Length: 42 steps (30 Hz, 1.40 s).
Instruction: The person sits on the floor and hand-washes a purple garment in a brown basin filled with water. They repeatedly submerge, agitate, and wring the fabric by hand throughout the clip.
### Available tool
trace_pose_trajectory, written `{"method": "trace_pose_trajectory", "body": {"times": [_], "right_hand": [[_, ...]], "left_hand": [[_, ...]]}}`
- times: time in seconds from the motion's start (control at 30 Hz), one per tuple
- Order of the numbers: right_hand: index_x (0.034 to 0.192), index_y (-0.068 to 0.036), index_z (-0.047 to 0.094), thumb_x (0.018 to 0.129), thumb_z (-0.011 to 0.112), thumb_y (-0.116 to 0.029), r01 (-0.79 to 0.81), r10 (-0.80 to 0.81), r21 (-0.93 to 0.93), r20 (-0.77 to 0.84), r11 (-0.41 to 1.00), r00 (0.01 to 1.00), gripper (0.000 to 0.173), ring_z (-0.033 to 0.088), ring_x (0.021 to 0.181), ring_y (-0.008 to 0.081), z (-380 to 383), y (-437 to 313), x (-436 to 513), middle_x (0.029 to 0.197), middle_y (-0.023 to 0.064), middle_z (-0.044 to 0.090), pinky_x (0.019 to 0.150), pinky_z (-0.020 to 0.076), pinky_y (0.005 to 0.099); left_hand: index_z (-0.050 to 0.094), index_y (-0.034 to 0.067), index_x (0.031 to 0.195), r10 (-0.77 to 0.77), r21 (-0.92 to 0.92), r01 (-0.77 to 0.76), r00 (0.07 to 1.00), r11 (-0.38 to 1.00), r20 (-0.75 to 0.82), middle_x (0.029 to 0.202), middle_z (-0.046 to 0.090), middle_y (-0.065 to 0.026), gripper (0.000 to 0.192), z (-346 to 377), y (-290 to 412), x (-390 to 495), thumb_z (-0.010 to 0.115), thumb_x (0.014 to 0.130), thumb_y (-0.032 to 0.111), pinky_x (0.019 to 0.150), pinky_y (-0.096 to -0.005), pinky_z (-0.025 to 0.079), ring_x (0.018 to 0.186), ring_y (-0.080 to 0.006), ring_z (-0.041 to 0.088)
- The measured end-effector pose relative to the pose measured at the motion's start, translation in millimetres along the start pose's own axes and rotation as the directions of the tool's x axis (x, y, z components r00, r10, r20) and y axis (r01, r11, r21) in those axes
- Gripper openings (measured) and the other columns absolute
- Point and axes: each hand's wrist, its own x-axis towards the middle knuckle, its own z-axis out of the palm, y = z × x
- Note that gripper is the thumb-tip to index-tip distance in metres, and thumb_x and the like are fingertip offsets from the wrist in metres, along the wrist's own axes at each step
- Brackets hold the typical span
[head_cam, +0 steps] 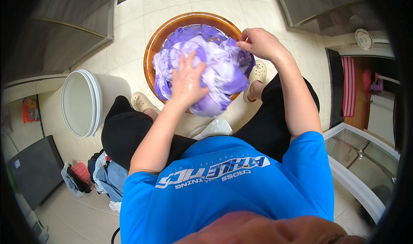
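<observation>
Wet purple and pale lilac cloth [222,58] is heaped in a round brown basin [151,73], with part of it bulging past the near rim. My left hand [188,82] lies on top of the heap, palm down with its fingers spread. At the basin's right rim is my right hand [261,44], fingers bent and the thumb by the cloth's edge. Whether cloth is pinched there is hidden. Some water shows along the far inner side of the basin.
A white bucket [113,95] stands left of my knee. Piled clothes [111,176] lie on the floor behind it. My feet in beige clogs [258,71] flank the basin. Cabinets [74,24] line the left; a glass-topped piece [358,150] stands at right.
</observation>
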Motion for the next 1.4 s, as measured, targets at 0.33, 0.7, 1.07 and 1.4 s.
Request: {"method": "trace_pose_trajectory", "body": {"times": [0.33,0.7,1.07,1.4], "right_hand": [[0.106,-0.004,0.066,0.084,0.069,-0.029,-0.001,0.002,-0.013,0.066,1.0,0.998,0.033,0.066,0.088,0.0289,2,15,-10,0.093,0.015,0.069,0.08,0.0518,0.0379],[0.124,-0.013,0.058,0.071,0.075,-0.015,0.265,-0.245,-0.158,0.137,0.951,0.96,0.055,0.048,0.117,0.0399,91,-15,-7,0.129,0.0226,0.048,0.094,0.0466,0.0499],[0.102,-0.003,0.069,0.071,0.07,-0.014,0.181,-0.064,0.635,-0.203,0.751,0.977,0.033,0.067,0.09,0.0268,59,-25,-2,0.096,0.0161,0.07,0.084,0.0513,0.0343],[0.113,0.004,0.059,0.078,0.062,0.004,0.412,-0.151,0.898,-0.434,-0.154,0.888,0.035,0.068,0.086,0.017,-36,-19,-50,0.1,0.0096,0.068,0.077,0.0559,0.0298]], "left_hand": [[0.051,0.006,0.132,-0.403,-0.099,0.391,0.9,0.915,-0.164,0.146,0.041,-0.0147,0.047,21,-96,3,0.055,0.087,0.017,0.106,-0.0395,0.039,0.132,-0.0319,0.042],[0.048,0.006,0.133,-0.365,-0.048,0.362,0.928,0.931,-0.081,0.148,0.036,-0.0212,0.058,2,-90,-4,0.065,0.078,0.01,0.108,-0.0424,0.038,0.133,-0.0387,0.039],[0.047,0.01,0.138,0.001,-0.196,-0.02,0.996,0.98,-0.095,0.145,0.037,-0.0225,0.083,-58,-6,-8,0.084,0.066,0.03,0.111,-0.0464,0.03,0.136,-0.0408,0.033],[0.044,0.002,0.136,-0.14,-0.139,0.116,0.974,0.983,-0.179,0.148,0.034,-0.018,0.085,-52,-44,-2,0.083,0.065,0.031,0.102,-0.0539,0.038,0.135,-0.0359,0.035]]}}
